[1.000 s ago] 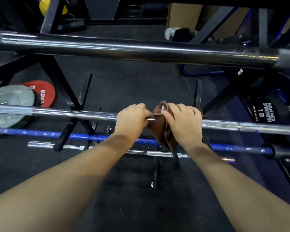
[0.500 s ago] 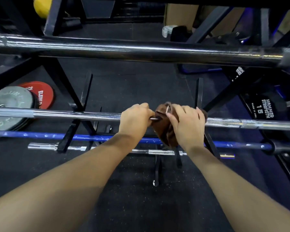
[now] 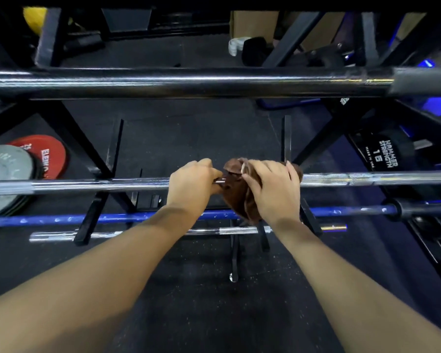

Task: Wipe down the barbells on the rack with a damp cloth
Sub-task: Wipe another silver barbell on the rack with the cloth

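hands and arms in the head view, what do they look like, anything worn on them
Both forearms are bare from the bottom edge of the picture up to the wrists: no sleeves, gloves, watch or wristbands show. The left hand and the right hand carry no rings that can be seen. The fingers have short nails, as far as the picture tells.

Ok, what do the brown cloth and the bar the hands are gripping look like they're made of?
Brown cloth: soft fabric with a matte surface, bunched in limp folds; the exact fibre can't be told. Silver barbell: looks like polished or chromed steel, with bright streaky reflections along its length.
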